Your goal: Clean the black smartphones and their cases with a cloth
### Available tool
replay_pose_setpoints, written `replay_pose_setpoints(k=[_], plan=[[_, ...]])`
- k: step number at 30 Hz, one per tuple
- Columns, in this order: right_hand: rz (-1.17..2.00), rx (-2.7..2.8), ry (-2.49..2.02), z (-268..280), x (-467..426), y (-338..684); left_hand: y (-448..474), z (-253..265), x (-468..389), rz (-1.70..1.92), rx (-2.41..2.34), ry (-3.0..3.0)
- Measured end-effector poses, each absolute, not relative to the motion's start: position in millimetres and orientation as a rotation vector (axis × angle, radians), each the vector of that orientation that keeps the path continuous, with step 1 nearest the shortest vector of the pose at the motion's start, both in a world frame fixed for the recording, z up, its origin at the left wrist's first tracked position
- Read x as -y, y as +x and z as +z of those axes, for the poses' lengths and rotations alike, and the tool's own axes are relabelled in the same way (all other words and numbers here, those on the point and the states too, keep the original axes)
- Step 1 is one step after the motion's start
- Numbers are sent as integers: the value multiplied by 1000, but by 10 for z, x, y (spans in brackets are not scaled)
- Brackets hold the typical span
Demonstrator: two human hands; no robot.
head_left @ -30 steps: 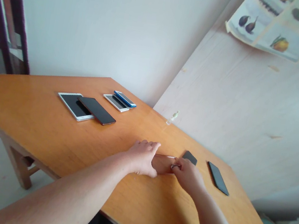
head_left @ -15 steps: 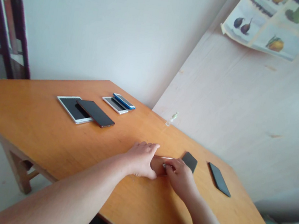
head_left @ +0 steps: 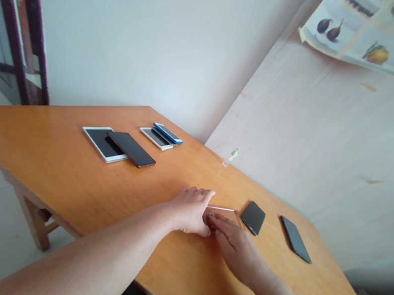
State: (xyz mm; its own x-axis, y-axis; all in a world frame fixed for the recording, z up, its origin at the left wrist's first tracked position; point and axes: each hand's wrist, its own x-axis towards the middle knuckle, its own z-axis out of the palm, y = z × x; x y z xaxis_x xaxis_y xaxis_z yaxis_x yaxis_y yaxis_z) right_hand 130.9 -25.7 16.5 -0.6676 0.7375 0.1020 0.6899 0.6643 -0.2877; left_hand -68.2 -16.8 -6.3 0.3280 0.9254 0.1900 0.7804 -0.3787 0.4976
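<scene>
A flat, glossy phone (head_left: 221,213) with a light edge lies on the table in front of me, its face tinted brown like the tabletop. My left hand (head_left: 192,210) grips its left end, thumb at the near edge and fingers at the far edge. Over the phone's face, my right hand (head_left: 235,244) presses its fingertips down near my left thumb. A small whitish wad (head_left: 210,215) shows at those fingertips, mostly hidden; its material is unclear. Just right of the phone lies another dark phone (head_left: 253,218).
On the wooden table (head_left: 193,167), a black phone (head_left: 132,149) overlaps a white tablet (head_left: 102,140) at left. A blue-edged phone (head_left: 168,133) leans on a white phone (head_left: 155,138) behind. A small clear bottle (head_left: 231,157) stands near the wall; a dark device (head_left: 295,239) lies right.
My right hand has slid left across the phone toward my left thumb, its fingers now flatter. More of the phone's right end shows. The whole view has shifted slightly.
</scene>
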Motion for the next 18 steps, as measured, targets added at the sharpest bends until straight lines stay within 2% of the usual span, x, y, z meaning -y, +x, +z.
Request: replay_pose_setpoints(k=[2, 6, 13, 18], plan=[[427, 2688, -1027, 214, 336, 1183, -677, -54, 170, 639, -1527, 2274], [378, 2687, -1001, 219, 251, 1022, -662, -59, 168, 654, -1534, 2290], [-73, 2631, -1356, 124, -79, 1082, -671, -31, 200, 655, -1565, 2278], [-131, 2420, -1739, 113, -306, 1557, -672, 5, 209, 602, -1556, 2271]])
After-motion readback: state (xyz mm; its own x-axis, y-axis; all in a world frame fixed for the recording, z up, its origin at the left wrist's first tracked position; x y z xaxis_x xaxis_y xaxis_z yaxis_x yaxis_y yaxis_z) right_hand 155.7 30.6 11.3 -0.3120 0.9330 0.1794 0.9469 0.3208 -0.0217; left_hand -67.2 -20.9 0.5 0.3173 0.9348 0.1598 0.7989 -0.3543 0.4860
